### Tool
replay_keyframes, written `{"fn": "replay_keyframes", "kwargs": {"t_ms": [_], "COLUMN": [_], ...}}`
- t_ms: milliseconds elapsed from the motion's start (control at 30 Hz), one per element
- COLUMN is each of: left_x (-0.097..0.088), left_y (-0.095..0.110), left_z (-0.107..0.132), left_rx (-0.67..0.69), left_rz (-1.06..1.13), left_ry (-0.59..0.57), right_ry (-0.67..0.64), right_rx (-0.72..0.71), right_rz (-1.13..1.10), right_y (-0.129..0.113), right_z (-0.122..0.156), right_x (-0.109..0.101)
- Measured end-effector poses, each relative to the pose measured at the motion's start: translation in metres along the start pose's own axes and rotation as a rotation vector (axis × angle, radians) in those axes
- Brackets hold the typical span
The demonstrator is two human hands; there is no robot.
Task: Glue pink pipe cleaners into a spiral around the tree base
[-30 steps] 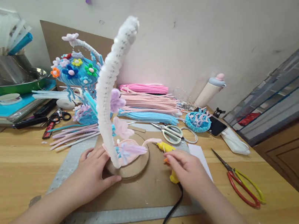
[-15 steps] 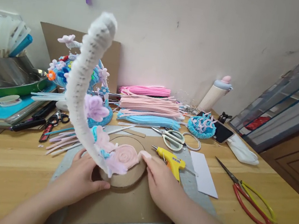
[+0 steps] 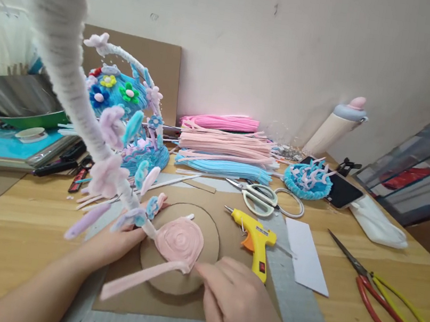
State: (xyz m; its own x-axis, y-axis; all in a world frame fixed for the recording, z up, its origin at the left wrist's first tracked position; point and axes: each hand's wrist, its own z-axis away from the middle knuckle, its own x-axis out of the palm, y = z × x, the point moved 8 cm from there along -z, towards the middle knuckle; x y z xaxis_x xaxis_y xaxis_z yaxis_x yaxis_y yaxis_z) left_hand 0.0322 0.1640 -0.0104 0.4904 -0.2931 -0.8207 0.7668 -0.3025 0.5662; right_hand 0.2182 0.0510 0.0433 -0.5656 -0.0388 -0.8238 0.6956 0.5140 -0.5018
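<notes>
A round cardboard disc (image 3: 164,285) lies on a flat cardboard sheet, bearing a flat coil of pink pipe cleaner (image 3: 180,239). From the coil's near side a loose pink tail (image 3: 140,282) runs out to the left. At the disc's left edge rises a thick white wrapped stem (image 3: 71,69) with pink, lilac and blue fuzzy petals. My left hand (image 3: 122,241) grips the disc's left side, partly hidden behind the petals. My right hand (image 3: 236,304) is closed, fingertips pressed at the bend of the tail by the disc's right edge; its thumb is hidden.
A yellow glue gun (image 3: 254,237) lies right of the disc. Pale scissors (image 3: 260,199) and red-and-yellow scissors (image 3: 391,305) lie beyond. Pipe cleaner bundles (image 3: 225,146) line the wall. A blue flowered craft (image 3: 119,95) stands back left; a white card (image 3: 306,255) lies right.
The disc has turned, swinging the stem's base to the left and the coil's tail end nearer me. The stem leans further left. My right hand has come nearer; the loose tail now shows.
</notes>
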Motion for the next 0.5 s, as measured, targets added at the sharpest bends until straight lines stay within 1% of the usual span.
{"fn": "replay_keyframes", "kwargs": {"t_ms": [67,133,200,233,300,333,400,467,500], "left_x": [0.0,-0.008,-0.02,-0.024,-0.025,-0.024,-0.019,-0.012,-0.009], "left_y": [0.006,0.01,0.01,0.01,0.011,0.01,0.002,-0.005,-0.006], "left_z": [0.001,0.004,0.011,0.016,0.024,0.028,0.031,0.028,0.025], "left_rx": [0.018,-0.018,-0.12,-0.156,-0.179,-0.188,-0.228,-0.242,-0.218], "left_rz": [-0.059,-0.127,-0.143,-0.12,-0.067,-0.038,0.068,0.281,0.378], "left_ry": [-0.009,0.061,0.183,0.224,0.224,0.206,0.178,0.167,0.175], "right_ry": [0.027,0.0,-0.071,-0.117,-0.202,-0.224,-0.215,-0.152,-0.109], "right_rx": [0.043,0.127,0.231,0.276,0.331,0.341,0.319,0.248,0.212], "right_rz": [0.012,0.077,0.155,0.179,0.198,0.204,0.225,0.237,0.228], "right_y": [0.005,0.013,0.023,0.027,0.031,0.032,0.028,0.02,0.015], "right_z": [-0.002,-0.003,-0.002,-0.001,0.002,0.003,0.002,0.001,0.0], "right_x": [-0.003,0.002,0.012,0.018,0.027,0.029,0.027,0.019,0.014]}}
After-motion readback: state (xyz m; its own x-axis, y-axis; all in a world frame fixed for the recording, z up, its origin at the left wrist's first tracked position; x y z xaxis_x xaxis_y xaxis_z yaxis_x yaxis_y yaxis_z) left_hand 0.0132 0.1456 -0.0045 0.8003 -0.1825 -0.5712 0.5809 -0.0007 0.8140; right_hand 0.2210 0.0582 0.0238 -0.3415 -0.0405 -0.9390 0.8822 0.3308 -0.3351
